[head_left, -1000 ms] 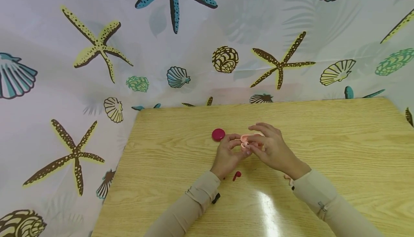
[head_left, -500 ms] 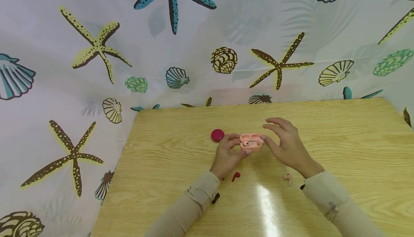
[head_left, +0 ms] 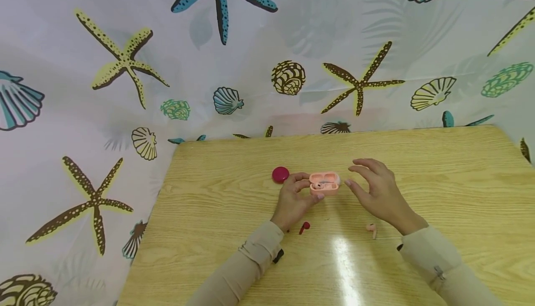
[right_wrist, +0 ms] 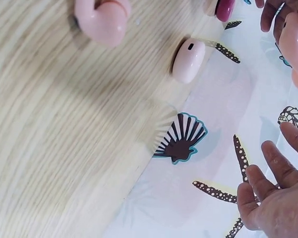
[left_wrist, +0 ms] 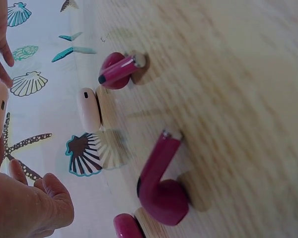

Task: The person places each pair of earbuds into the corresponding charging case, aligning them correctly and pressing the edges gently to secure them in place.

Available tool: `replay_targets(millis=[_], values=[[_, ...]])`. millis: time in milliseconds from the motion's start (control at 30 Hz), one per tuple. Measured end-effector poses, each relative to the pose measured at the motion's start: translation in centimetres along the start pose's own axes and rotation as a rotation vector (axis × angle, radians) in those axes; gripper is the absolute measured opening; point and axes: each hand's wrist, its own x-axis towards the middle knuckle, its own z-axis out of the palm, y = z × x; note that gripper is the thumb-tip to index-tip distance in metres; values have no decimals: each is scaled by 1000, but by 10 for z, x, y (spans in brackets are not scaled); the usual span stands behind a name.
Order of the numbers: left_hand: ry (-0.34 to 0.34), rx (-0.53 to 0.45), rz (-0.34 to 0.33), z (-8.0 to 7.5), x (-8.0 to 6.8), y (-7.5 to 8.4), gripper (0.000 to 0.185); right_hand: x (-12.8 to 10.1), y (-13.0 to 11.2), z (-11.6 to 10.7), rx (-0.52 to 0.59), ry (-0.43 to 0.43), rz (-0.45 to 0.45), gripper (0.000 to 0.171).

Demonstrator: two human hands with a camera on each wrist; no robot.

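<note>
Pink earbud case [head_left: 324, 183] is held open above the table [head_left: 439, 176], pinched at its left end by the left hand [head_left: 292, 199], thumb and fingers curled round it. One pink earbud is seen seated inside the case in the head view.

Right hand [head_left: 378, 194] is kept just right of the case, not touching it, fingers relaxed and spread, nothing held.

A second pink earbud [head_left: 371, 230] is laid loose on the table near the right wrist; it is seen close-up in the right wrist view [right_wrist: 102, 17].

A red earbud [head_left: 304, 227] is laid on the table just below the left hand, seen large in the left wrist view [left_wrist: 161, 183].

A red round case [head_left: 280, 174] is set on the table just beyond the left hand.

A shell-and-starfish printed curtain [head_left: 125, 60] is hung behind the table.
</note>
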Motion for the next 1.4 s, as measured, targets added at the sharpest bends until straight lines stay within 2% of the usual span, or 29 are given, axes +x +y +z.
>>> replay_targets(millis=[233,467,700,933,1067,1267,1400], values=[[6,29,30,1,1,-1,25,-10,3,-7,-51,-88,58,29],[-5,0,4,4,1,-1,27,-27,6,-14,-111,-248,130,27],[-4,2,66,6,0,-1,26,-40,9,-20,-147,-429,219,27],[8,9,65,4,2,-2,26,-53,12,-25,-112,-568,274,30],[9,-6,72,4,2,-3,26,-64,14,-27,-91,-590,291,33],[2,1,87,4,2,-3,26,-76,15,-27,-77,-604,295,24],[-1,-3,80,5,2,-4,26,-79,16,-25,-77,-580,276,17]])
